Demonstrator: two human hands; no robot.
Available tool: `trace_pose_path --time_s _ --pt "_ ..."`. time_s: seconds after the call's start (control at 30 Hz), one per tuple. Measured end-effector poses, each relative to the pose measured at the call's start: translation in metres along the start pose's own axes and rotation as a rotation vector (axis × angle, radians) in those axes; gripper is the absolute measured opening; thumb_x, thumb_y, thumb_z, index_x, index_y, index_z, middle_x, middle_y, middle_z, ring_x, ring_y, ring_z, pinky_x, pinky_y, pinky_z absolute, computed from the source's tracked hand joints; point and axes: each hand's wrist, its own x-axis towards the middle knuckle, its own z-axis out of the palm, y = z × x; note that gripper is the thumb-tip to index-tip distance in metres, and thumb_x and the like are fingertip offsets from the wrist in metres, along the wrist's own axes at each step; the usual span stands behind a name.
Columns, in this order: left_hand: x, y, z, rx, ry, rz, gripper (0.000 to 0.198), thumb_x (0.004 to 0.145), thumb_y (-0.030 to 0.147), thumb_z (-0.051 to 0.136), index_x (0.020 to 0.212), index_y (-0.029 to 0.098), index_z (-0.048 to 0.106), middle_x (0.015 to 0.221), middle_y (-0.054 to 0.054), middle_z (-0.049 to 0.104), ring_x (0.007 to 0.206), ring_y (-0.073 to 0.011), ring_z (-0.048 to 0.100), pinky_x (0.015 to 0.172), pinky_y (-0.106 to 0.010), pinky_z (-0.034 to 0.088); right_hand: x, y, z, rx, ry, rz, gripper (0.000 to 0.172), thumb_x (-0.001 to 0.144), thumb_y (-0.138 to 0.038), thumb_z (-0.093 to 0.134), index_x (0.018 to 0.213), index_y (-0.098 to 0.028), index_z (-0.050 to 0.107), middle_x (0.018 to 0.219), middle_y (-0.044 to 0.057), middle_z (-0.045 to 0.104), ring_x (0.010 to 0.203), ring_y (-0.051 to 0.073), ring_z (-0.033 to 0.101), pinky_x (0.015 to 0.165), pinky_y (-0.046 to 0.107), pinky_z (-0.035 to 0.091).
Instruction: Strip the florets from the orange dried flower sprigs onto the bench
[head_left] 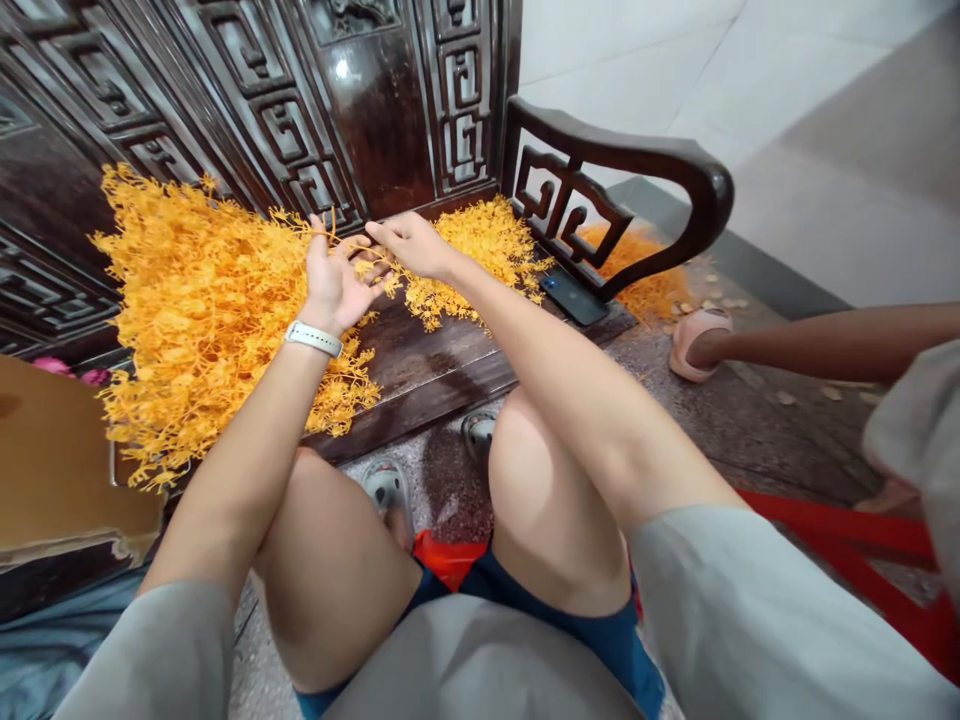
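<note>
A large orange heap [202, 310] fills the left of a dark wooden bench [412, 362]; beside it, the left hand [337, 290] opens palm up, fingers spread beneath an orange sprig [366, 268], its other end apparently pinched by the right hand [414, 245]. A light grip should spare delicate branches. Rightward: a smaller heap [491, 250], a phone [574, 296], a carved armrest [652, 160], another person's foot [701, 345].
</note>
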Motion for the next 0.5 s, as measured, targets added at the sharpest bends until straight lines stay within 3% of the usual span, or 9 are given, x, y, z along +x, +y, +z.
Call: trace_pose_path --time_s 0.17,0.37,0.5 --pt "-0.005 -0.005 0.005 0.052 -0.016 -0.084 0.077 0.088 0.099 0.046 0.089 0.024 0.063 0.088 -0.015 0.07 0.094 -0.0344 0.074 0.071 -0.039 0.059 0.0 0.001 0.001 -0.182 0.171 0.017 0.051 0.117 -0.049 0.05 0.074 -0.021 0.043 0.07 -0.003 0.036 0.073 0.013 0.037 0.077 0.026 0.042" --pt "-0.013 -0.011 0.012 -0.006 -0.111 -0.13 0.076 0.09 0.097 0.048 0.099 0.024 0.064 0.103 -0.015 0.072 0.094 -0.0316 0.075 0.071 -0.037 0.057 -0.001 0.007 -0.002 -0.184 0.345 0.004 0.045 0.117 -0.045 0.047 0.079 -0.021 0.044 0.074 -0.001 0.032 0.082 0.015 0.048 0.085 0.028 0.047" --pt "-0.014 -0.01 0.016 -0.041 -0.129 -0.112 0.072 0.091 0.094 0.052 0.099 0.024 0.065 0.095 -0.012 0.069 0.086 -0.0287 0.073 0.066 -0.034 0.054 0.001 0.007 0.001 -0.062 0.356 0.014 0.051 0.116 -0.056 0.045 0.078 -0.022 0.044 0.07 -0.002 0.036 0.078 0.015 0.056 0.079 0.026 0.051"
